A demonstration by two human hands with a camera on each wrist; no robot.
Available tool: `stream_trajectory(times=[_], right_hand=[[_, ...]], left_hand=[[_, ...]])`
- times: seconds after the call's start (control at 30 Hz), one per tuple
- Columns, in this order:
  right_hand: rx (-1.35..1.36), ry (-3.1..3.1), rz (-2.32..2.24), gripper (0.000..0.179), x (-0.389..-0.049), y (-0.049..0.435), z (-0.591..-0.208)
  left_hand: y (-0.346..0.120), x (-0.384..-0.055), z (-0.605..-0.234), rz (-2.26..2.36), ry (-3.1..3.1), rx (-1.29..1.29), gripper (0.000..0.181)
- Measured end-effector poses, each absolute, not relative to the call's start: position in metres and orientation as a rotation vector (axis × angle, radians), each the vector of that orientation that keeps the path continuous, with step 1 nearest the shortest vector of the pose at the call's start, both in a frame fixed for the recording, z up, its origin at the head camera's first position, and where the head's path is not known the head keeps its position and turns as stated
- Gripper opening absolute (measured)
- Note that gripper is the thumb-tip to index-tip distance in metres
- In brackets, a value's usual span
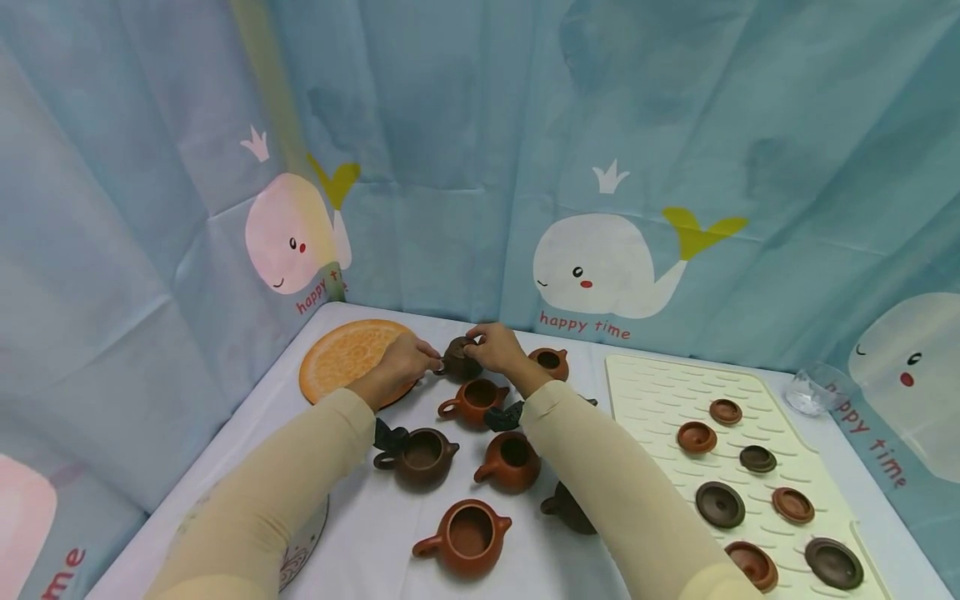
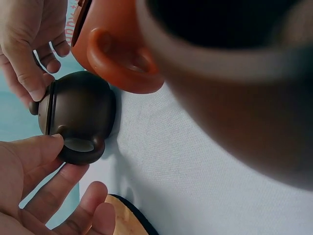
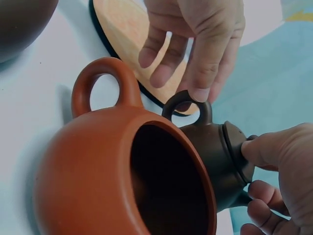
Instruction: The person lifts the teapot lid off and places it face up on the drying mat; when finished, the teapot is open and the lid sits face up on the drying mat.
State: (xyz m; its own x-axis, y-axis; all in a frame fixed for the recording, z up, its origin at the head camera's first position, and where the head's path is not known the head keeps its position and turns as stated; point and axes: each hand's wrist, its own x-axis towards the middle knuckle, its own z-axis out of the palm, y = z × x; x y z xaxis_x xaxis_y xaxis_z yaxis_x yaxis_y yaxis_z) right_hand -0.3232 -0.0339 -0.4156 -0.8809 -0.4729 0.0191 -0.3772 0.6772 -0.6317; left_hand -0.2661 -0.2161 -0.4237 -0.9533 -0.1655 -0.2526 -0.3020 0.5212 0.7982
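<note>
A small dark brown teapot (image 1: 457, 360) stands at the back of the table, its lid (image 2: 44, 111) seated on top. My left hand (image 1: 405, 360) pinches the teapot's handle (image 3: 207, 115) between thumb and index finger, with the other fingers spread loosely. On the other side, my right hand (image 1: 498, 346) pinches the lid by its knob, thumb and index finger around it. Just in front of the dark teapot is an orange-brown lidless teapot (image 1: 477, 403), close beside it in the right wrist view.
More lidless teapots, red-brown (image 1: 471, 540) and dark (image 1: 424, 458), stand nearer me; another (image 1: 550, 360) is behind my right wrist. A cream mat (image 1: 652, 392) at right bears several loose lids. An orange-patterned round mat (image 1: 337, 358) lies left, a clear glass cup (image 1: 810, 392) far right.
</note>
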Motion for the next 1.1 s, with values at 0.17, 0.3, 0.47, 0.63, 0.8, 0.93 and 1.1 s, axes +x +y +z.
stream_trajectory(times=[0.17,0.3,0.47,0.63,0.8,0.93,1.1], right_hand=[[-0.723,2.743,-1.006,0.025,-0.3218,-0.0355,-0.4159],[-0.738,2.75,-0.994,0.024,-0.32,-0.0371,-0.4165],[-0.759,2.775,-0.962,0.023,-0.3196,-0.0388,-0.4175],[-0.783,2.802,-0.963,0.019,-0.3205,-0.0413,-0.418],[-0.744,2.816,-1.017,0.018,-0.32,-0.0424,-0.4179],[-0.694,2.824,-1.072,0.017,-0.3191,-0.0404,-0.4177],[-0.639,2.826,-1.179,0.016,-0.3165,-0.035,-0.4137]], left_hand=[[-0.2168,-0.2655,-0.4234,1.401,2.616,-0.4,0.013],[-0.2164,-0.2649,-0.4238,1.4,2.616,-0.41,0.013],[-0.2149,-0.2645,-0.4238,1.414,2.604,-0.428,0.012],[-0.2135,-0.2643,-0.4234,1.428,2.606,-0.427,0.012],[-0.2137,-0.2645,-0.4234,1.435,2.603,-0.422,0.013],[-0.2143,-0.2651,-0.4233,1.426,2.602,-0.426,0.013],[-0.2151,-0.2657,-0.4219,1.383,2.616,-0.432,0.013]])
